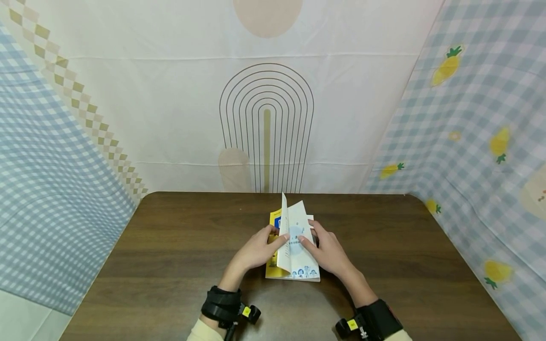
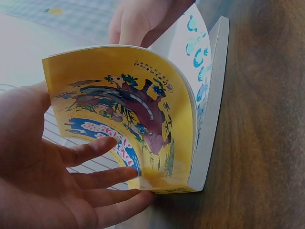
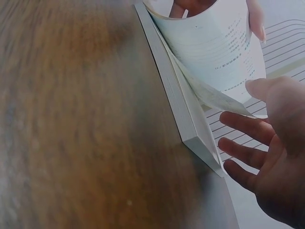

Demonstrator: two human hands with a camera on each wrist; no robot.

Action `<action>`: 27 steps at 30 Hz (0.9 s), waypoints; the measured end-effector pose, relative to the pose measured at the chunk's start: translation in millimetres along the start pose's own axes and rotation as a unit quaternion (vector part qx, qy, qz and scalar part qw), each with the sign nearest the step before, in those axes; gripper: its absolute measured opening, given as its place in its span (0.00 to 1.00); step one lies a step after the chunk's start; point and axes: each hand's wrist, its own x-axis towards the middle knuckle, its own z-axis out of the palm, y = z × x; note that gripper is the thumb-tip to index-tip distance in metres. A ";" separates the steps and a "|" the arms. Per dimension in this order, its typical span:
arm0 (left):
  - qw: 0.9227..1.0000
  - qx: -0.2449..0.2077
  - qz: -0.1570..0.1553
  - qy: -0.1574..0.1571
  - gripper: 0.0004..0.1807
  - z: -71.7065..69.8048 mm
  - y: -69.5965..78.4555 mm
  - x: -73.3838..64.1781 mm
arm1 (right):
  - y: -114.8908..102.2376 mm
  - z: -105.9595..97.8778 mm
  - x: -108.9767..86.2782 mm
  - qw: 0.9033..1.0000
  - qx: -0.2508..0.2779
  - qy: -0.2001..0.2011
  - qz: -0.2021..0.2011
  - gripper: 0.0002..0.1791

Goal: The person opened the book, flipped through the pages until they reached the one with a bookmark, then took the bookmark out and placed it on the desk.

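A thick paperback book (image 1: 304,265) lies partly opened on the wooden table, with its front leaves raised. Its yellow cover (image 2: 167,109), printed with a purple animal and plants, bends upward in the left wrist view. My left hand (image 1: 259,248) holds this cover and the leaves behind it, thumb on the inner side, other fingers spread along the outside. From the other side, my right hand (image 1: 326,248) pinches a page (image 3: 214,90) near its edge between thumb and index finger; the remaining fingers extend below it. Printed lines and a blue drawing show on the pages.
The brown wooden table (image 1: 179,246) stretches out on both sides of the book. Behind it hangs a white cloth (image 1: 170,109) with arch lines. Blue checked cloths (image 1: 55,180) close off the left and right sides. Each wrist wears a black camera strap (image 1: 222,305).
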 end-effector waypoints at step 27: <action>1.000 0.003 0.002 0.004 0.37 0.5 0.3 -0.5 | -3.0 0.8 -1.3 1.000 -0.013 -0.002 -0.015 0.34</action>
